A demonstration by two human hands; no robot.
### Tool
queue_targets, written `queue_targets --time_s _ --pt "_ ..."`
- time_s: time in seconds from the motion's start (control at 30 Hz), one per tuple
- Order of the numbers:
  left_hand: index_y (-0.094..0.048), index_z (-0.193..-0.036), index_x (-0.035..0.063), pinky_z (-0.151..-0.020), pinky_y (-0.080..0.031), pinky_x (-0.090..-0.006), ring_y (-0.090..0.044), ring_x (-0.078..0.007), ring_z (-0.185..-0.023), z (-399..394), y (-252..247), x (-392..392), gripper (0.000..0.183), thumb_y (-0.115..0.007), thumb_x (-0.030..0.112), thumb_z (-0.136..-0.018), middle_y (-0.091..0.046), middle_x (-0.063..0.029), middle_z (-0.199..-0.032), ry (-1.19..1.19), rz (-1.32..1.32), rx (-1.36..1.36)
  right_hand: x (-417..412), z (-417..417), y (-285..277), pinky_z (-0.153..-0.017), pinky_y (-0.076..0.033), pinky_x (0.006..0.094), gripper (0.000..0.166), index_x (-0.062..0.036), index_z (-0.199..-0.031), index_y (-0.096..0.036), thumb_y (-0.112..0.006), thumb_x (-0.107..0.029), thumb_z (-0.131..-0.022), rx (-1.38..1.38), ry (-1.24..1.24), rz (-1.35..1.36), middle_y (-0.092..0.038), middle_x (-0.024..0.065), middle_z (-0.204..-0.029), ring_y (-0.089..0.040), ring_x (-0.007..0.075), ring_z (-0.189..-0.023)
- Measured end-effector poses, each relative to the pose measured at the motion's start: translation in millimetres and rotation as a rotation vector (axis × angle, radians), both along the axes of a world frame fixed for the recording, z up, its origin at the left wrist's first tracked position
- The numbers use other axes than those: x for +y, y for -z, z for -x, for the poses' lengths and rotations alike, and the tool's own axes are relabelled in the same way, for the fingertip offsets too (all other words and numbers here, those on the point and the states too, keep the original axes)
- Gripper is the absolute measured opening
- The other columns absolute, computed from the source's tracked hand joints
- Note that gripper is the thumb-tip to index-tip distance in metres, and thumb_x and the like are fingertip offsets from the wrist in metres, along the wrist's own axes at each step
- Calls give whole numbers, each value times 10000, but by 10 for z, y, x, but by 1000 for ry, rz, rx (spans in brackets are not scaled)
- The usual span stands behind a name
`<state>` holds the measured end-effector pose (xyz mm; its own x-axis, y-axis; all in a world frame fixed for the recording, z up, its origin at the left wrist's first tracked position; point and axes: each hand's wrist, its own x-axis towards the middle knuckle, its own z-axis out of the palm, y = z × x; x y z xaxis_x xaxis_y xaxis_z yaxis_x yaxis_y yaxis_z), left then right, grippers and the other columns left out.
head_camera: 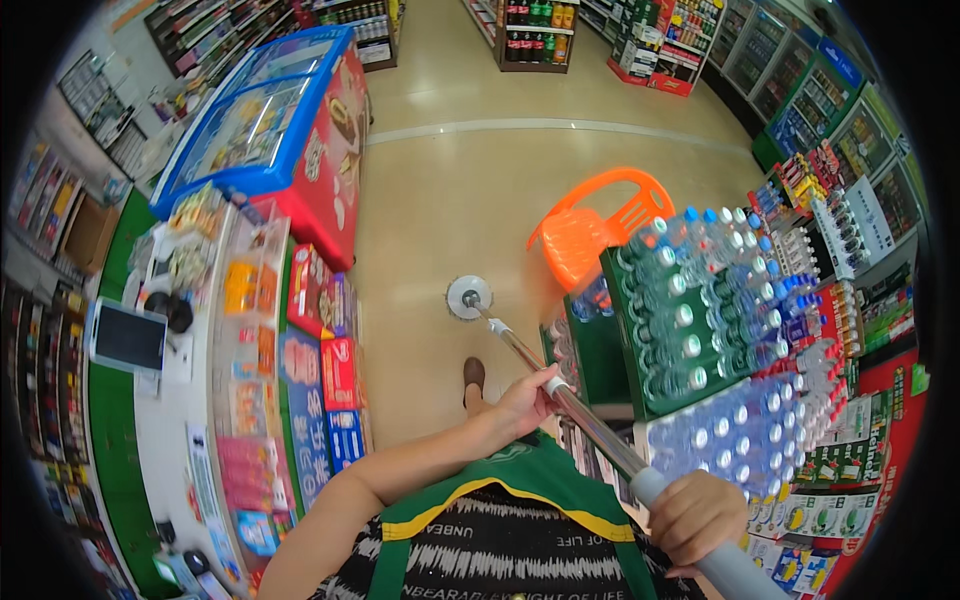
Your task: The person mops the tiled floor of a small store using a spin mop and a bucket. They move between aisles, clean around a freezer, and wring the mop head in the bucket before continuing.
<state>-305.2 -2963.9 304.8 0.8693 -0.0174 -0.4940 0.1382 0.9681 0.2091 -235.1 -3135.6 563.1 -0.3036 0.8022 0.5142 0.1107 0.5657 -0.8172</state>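
Observation:
A long metal mop pole runs slanting across my front, down to a round white mop head on the floor. My left hand is closed around the pole at a grey collar partway along it. Higher up, my right hand grips the thick grey handle. The fringe around the mop head is blurred. One brown shoe of mine shows on the floor behind the mop head. I wear a green apron with yellow trim.
An orange plastic chair stands ahead on the right, beside stacked packs of bottled water. The shop counter and a chest freezer line the left. Beige tiled floor runs between them towards drink shelves.

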Motion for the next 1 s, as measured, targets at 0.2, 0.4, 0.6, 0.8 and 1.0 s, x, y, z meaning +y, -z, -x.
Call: queue_targets --time_s 0.2,0.4,0.6,0.8,1.0 --pt "-457 -930 9 -691 -516 -312 -605 -206 -748 -1303 -61 1616 221 -496 222 -885 -588 -123 -831 25 24 102 1684 -1314 -75 -577 -467 353 90 -10 -659 -557 -638 -13 -696 10 -92 38 -550 101 -638 -566 254 -570" --pt "-478 -902 26 -614 -501 -286 -597 -194 -717 -2553 -156 2965 181 -496 205 -880 -584 -95 -783 42 -2 154 3103 -2528 -150 -523 -460 341 114 4 -642 -546 -641 -8 -704 63 -53 12 -540 117 -605 -558 268 -552" --pt "-464 -846 24 -630 -499 -306 -586 -196 -668 -4054 77 4441 143 -529 151 -851 -560 -87 -723 118 -48 198 4541 -3811 75 -502 -448 346 83 19 -662 -553 -631 3 -687 100 -21 -23 -544 140 -626 -559 284 -561" --pt "-456 -867 33 -639 -489 -301 -567 -184 -670 -5622 -13 5486 141 -521 157 -854 -554 -82 -730 274 -104 182 5490 -5146 -64 -599 -463 378 106 11 -736 -583 -636 -80 -723 50 125 93 -569 131 -709 -582 296 -655" --pt "-437 -845 39 -592 -496 -310 -568 -190 -654 -7360 -38 6342 138 -544 126 -845 -519 -74 -705 264 -54 176 6163 -6753 98 -791 -420 387 97 -47 -780 -626 -646 -128 -731 6 268 229 -602 99 -802 -596 267 -800"
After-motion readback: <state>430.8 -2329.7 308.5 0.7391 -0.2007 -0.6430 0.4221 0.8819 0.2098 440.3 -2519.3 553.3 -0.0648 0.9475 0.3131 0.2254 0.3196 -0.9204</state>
